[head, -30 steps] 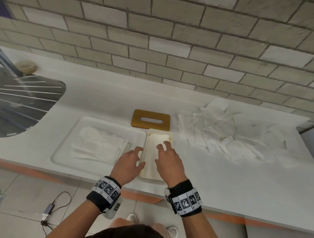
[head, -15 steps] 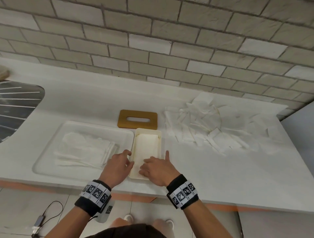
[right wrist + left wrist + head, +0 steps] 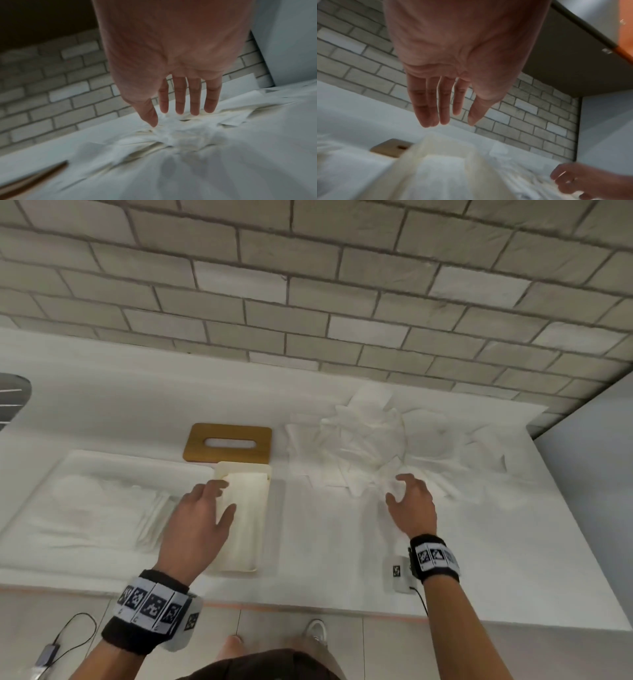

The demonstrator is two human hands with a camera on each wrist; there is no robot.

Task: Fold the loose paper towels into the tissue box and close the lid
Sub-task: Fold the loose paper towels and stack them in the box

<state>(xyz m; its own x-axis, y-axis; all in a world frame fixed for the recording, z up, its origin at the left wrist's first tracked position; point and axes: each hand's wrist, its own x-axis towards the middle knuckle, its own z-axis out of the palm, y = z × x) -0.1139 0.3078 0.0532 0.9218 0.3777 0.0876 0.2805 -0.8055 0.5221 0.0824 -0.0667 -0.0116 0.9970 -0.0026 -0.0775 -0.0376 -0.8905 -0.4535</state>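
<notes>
My right hand [image 3: 412,506], fingers [image 3: 179,97] spread, holding nothing, hovers at the towels [image 3: 373,446] heaped on the table [image 3: 329,542] right of the box [image 3: 245,515]; left hand [image 3: 197,525] relaxed; thin, limp, tearable: pinch 1 sheet's edge.

on the white desk [image 3: 342,559] the open cream tissue box [image 3: 251,529] lies in the middle, with folded white paper towels in it. the brown wooden slotted lid [image 3: 227,442] lies flat just behind it. a shallow white tray [image 3: 137,470] holding more towels sits to its left; the heap of loose white paper towels [image 3: 373,450] lies to its right.
</notes>
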